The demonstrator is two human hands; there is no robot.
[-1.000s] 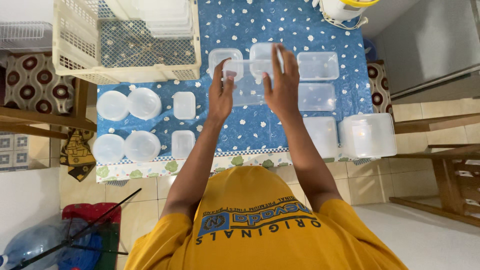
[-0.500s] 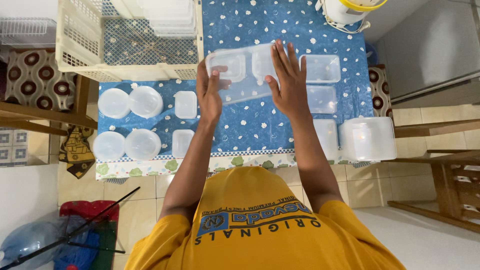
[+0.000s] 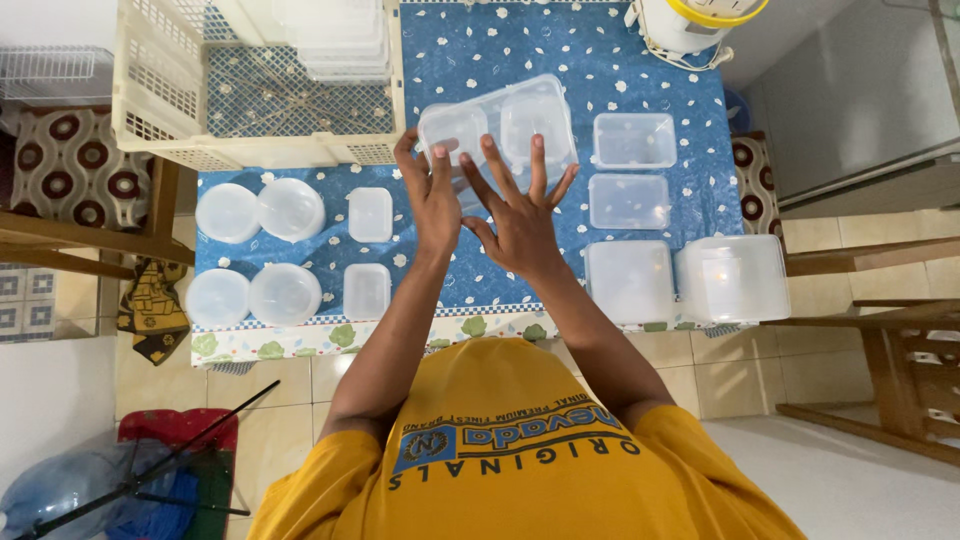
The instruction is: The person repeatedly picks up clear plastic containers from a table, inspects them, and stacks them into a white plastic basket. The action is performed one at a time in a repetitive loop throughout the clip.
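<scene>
Clear two-compartment plastic container [image 3: 500, 125] held up over blue patterned tablecloth [image 3: 650, 55], tilted, just beside cream slatted crate [image 3: 160, 110]. Left hand [image 3: 432, 195] curled round container's near left edge, thumb and fingers clasping it; right hand [image 3: 520, 215] spread flat, fingers fanned against container's underside. Round lidded tubs [image 3: 258, 210] and small rectangular tubs [image 3: 370, 215] laid out to left on cloth, larger rectangular tubs [image 3: 632, 140] in a column to right, well apart from both hands

We wear a yellow short-sleeved cotton T-shirt [image 3: 520, 450] with a blue printed chest emblem [image 3: 510, 440]; our forearms are bare.
</scene>
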